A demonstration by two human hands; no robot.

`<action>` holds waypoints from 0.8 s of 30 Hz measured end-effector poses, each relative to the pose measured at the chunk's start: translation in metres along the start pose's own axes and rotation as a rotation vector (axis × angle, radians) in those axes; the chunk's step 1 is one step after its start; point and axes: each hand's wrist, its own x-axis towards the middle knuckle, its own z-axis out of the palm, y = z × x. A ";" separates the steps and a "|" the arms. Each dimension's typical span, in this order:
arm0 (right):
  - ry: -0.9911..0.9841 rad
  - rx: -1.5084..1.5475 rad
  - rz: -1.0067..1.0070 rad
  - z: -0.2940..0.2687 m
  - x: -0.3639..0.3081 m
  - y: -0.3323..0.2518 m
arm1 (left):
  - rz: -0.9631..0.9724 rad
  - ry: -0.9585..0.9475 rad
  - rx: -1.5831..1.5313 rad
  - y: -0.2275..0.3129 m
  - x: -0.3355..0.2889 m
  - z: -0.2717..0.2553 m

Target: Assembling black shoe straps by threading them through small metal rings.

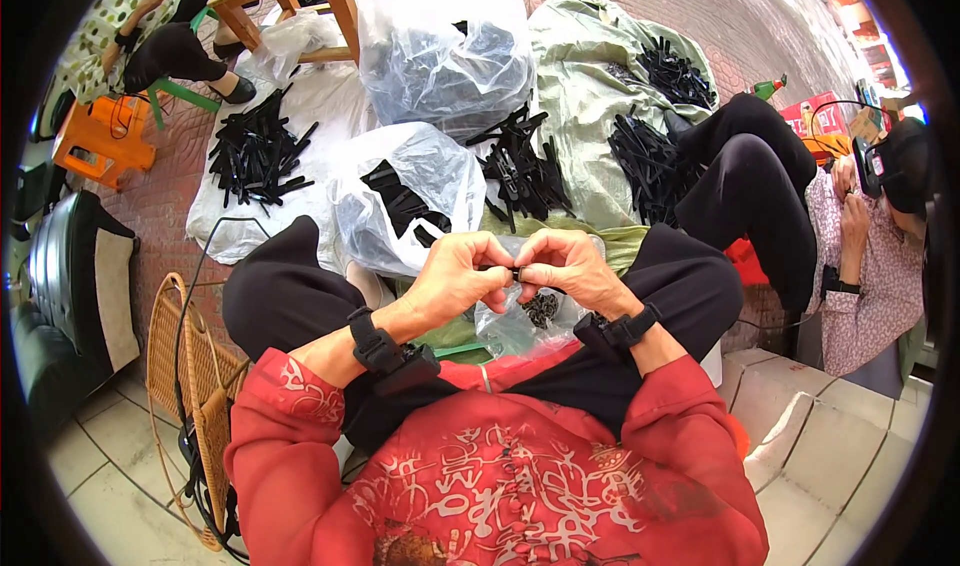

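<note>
My left hand [455, 271] and my right hand [570, 268] meet above my lap, thumbs and fingers pinched together. Between their fingertips is a small black piece [516, 275], mostly covered, so its exact kind does not show. Just beneath them, a clear plastic bag [505, 331] holds a heap of small dark parts [542, 310]. Beyond my left hand lies an opened plastic bag [455, 166] with flat black strips [400, 201] inside. Farther forward, a loose pile of black strips [522, 166] spreads over the sheeting.
A big plastic sack [445, 61] stands at the front, near a wooden table [340, 11]. More black strips [258, 151] lie on white sheeting at left. Another person [870, 266] sits close on my right, one [170, 51] at far left. A wicker chair [200, 406] flanks my left side.
</note>
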 end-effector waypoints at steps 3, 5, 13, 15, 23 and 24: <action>0.022 -0.036 -0.024 0.004 0.002 0.003 | 0.017 0.024 0.073 -0.002 0.001 -0.003; 0.032 -0.082 -0.052 0.007 0.003 0.004 | 0.022 0.042 0.121 -0.003 0.002 -0.004; 0.039 -0.223 -0.023 0.007 0.004 0.004 | -0.088 0.019 0.007 -0.005 0.003 -0.001; 0.028 -0.184 -0.029 0.004 0.003 0.004 | -0.082 -0.012 -0.033 -0.003 0.002 0.001; 0.039 -0.148 -0.112 0.001 -0.004 -0.012 | -0.061 -0.058 -0.200 0.011 -0.001 0.003; 0.061 -0.279 -0.160 0.003 -0.004 -0.013 | -0.064 -0.054 -0.205 0.009 0.000 0.000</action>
